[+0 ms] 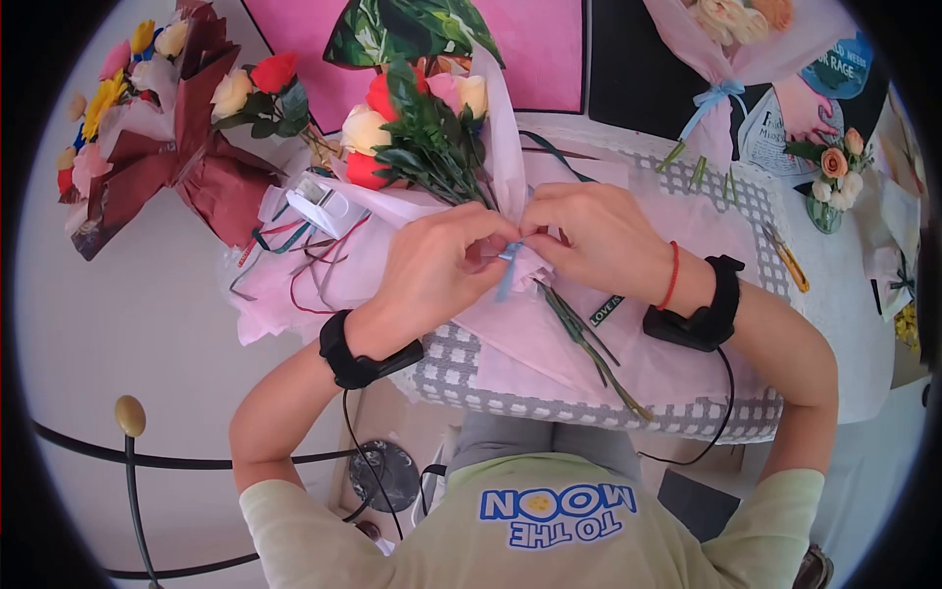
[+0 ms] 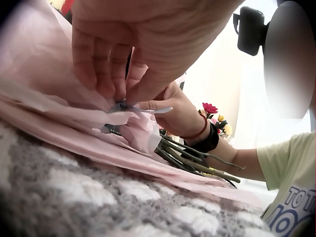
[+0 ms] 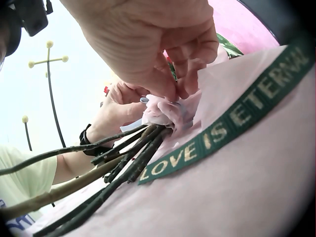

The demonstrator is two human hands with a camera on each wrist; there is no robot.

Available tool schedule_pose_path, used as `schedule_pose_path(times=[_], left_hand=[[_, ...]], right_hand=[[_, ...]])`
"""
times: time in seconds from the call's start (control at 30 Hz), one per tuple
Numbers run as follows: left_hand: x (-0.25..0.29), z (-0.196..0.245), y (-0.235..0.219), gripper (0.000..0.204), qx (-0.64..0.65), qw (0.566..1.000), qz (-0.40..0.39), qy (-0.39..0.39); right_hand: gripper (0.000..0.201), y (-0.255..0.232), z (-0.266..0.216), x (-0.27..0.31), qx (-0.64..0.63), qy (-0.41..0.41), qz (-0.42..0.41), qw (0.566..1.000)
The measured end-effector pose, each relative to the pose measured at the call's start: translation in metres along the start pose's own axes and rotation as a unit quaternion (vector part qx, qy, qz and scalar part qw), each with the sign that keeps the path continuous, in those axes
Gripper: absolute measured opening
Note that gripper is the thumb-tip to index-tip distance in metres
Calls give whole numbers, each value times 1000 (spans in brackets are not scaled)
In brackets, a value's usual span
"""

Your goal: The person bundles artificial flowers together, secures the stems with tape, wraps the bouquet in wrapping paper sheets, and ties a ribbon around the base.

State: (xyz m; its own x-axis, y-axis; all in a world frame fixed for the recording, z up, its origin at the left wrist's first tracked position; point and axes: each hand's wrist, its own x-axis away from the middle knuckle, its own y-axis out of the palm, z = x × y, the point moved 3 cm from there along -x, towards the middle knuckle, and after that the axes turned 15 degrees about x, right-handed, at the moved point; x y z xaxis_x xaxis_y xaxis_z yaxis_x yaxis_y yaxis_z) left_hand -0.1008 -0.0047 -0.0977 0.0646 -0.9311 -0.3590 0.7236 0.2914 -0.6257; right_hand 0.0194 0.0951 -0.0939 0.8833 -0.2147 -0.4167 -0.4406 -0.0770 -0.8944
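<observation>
A bouquet of red and cream roses (image 1: 365,131) with green leaves lies in pink wrapping paper (image 1: 510,137). Its bare stems (image 1: 594,353) stick out toward the person. Round the gathered neck of the paper goes a light blue ribbon (image 1: 507,275); a loose end shows in the left wrist view as a pale strip (image 2: 162,110). The left hand (image 1: 442,257) pinches the ribbon between thumb and fingertips. Close against it, the right hand (image 1: 597,236) pinches the ribbon at the same spot, its fingertips partly hiding the knot area.
A bouquet in dark red paper (image 1: 196,177) lies at left, near a white ribbon spool (image 1: 324,206) and loose ribbons. A green lettered ribbon (image 3: 222,128) lies beside the stems. At right are an orange cutter (image 1: 790,263), cut stem pieces and a small flower vase (image 1: 824,211).
</observation>
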Motion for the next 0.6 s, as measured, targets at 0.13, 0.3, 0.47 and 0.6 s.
schedule_pose_path(times=[0.13,0.3,0.47,0.6], left_hand=[[-1,3,1,22,-13,1000,-14,-2],[-2,5,1,18,-30,999,-19,5],[-1,4,1,18,-31,999,-20,13],[-1,3,1,18,-20,999,-17,18]], right_hand=[[10,4,1,0,-16,1,37,999],[6,10,5,0,-66,28,37,997],[5,10,4,0,-85,48,30,995],[5,11,8,0,-83,64,36,994]])
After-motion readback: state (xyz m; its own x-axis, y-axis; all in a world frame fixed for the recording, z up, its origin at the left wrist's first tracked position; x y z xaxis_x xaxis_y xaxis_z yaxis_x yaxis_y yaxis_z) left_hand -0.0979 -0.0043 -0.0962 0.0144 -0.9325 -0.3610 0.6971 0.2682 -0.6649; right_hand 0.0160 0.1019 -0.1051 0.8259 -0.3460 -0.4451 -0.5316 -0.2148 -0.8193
